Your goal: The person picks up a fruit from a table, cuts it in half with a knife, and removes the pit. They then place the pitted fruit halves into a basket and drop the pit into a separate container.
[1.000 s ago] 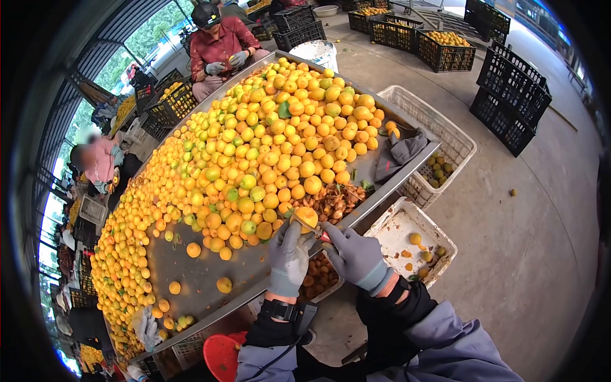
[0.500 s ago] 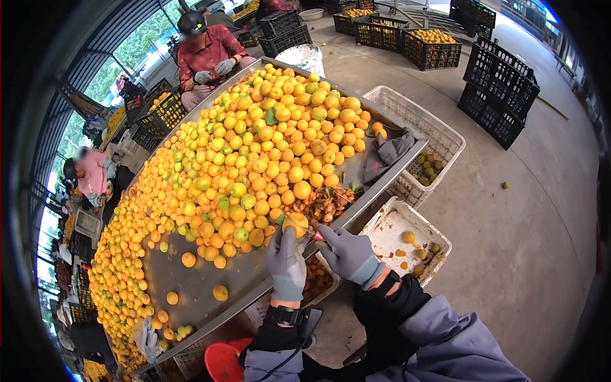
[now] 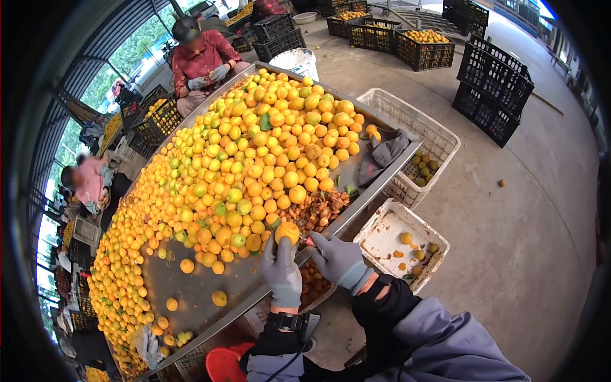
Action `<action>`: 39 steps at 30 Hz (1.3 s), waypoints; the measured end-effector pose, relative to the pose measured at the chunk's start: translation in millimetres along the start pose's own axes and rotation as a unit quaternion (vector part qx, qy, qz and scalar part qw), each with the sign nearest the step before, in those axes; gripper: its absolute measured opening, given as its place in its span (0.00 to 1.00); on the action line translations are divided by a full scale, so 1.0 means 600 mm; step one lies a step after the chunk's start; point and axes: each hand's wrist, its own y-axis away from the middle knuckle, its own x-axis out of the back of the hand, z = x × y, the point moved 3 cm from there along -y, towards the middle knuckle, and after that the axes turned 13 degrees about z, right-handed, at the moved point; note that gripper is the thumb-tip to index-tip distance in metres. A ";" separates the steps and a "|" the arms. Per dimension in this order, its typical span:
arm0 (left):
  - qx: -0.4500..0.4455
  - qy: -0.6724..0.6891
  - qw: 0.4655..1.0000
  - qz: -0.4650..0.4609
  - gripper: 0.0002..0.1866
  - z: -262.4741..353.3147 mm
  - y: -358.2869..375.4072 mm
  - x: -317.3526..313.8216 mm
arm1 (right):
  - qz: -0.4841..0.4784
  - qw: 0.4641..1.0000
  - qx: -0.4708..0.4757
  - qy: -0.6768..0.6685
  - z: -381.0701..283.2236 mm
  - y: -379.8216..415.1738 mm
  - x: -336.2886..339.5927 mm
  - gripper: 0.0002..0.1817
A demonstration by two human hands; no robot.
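Fruit [image 3: 287, 232], scraps [image 3: 322, 209] near (brown), heap [image 3: 254, 159], 1 dark cloth [image 3: 383, 156]

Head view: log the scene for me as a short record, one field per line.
Left hand: gloved, holding up an orange fruit
Right hand: gloved, gripping a red-handled tool
Tool tip: at the fruit's right side; contact too small to confirm
Table: metal, raised rim, bearing a large fruit pile
Near the hands: brown scraps on the table
Table corner: grey cloth
Beside table: white tray with a few fruits
Across table: seated person in red, gloved
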 end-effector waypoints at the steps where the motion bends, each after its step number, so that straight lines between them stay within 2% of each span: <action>1: -0.009 -0.001 1.000 -0.011 0.21 -0.002 -0.003 0.001 | -0.004 1.000 -0.006 -0.004 -0.001 -0.001 -0.002 0.18; 12: -0.042 -0.013 0.999 -0.016 0.24 0.001 0.000 0.010 | -0.025 0.999 -0.013 -0.014 0.014 -0.004 -0.007 0.17; 14: -0.130 -0.048 0.990 -0.011 0.27 0.031 -0.001 0.010 | -0.017 0.997 -0.067 0.033 0.052 -0.007 -0.011 0.18; 16: -0.125 -0.044 0.991 -0.033 0.28 0.048 -0.015 0.012 | -0.034 0.997 -0.074 0.008 0.042 -0.011 0.004 0.17; 18: -0.065 0.009 0.990 -0.121 0.28 0.064 -0.023 -0.003 | -0.001 0.998 -0.064 -0.025 0.037 -0.023 0.000 0.16; 20: -0.036 0.034 0.991 -0.121 0.26 0.067 -0.019 -0.002 | -0.009 0.997 -0.073 -0.036 0.036 -0.032 0.006 0.16; 22: 0.070 0.122 0.982 -0.129 0.25 0.060 -0.017 -0.004 | -0.017 0.995 -0.084 -0.041 0.031 -0.037 0.021 0.16; 23: 0.116 0.163 0.972 -0.123 0.25 0.049 -0.025 0.006 | 0.008 0.994 -0.073 -0.081 0.021 -0.038 0.033 0.16; 24: 0.116 0.163 0.972 -0.123 0.25 0.042 -0.028 0.011 | 0.033 0.990 -0.061 -0.122 0.011 -0.039 0.044 0.17; 26: 0.170 0.241 0.948 -0.121 0.25 0.032 -0.030 0.017 | 0.021 0.991 -0.070 -0.111 -0.001 -0.036 0.061 0.17; 29: 0.119 0.168 0.970 -0.126 0.26 0.019 -0.034 0.031 | 0.010 0.992 -0.076 -0.104 -0.002 -0.023 0.063 0.17; 33: 0.145 0.167 0.971 -0.094 0.25 0.022 -0.034 0.027 | 0.051 0.988 -0.036 -0.139 -0.015 -0.011 0.070 0.18; 35: 0.195 0.220 0.937 -0.187 0.27 0.015 -0.041 0.031 | 0.023 0.989 -0.027 -0.146 -0.023 -0.005 0.078 0.20; 36: 0.195 0.219 0.938 -0.187 0.27 0.020 -0.036 0.024 | -0.005 0.988 -0.016 -0.152 -0.027 -0.004 0.081 0.23; 38: 0.210 0.222 0.945 -0.116 0.29 0.024 -0.021 0.008 | -0.019 0.992 0.010 -0.124 -0.036 -0.007 0.082 0.25; 39: 0.211 0.222 0.945 -0.117 0.29 0.022 -0.016 0.001 | -0.034 0.994 0.038 -0.097 -0.040 -0.009 0.080 0.27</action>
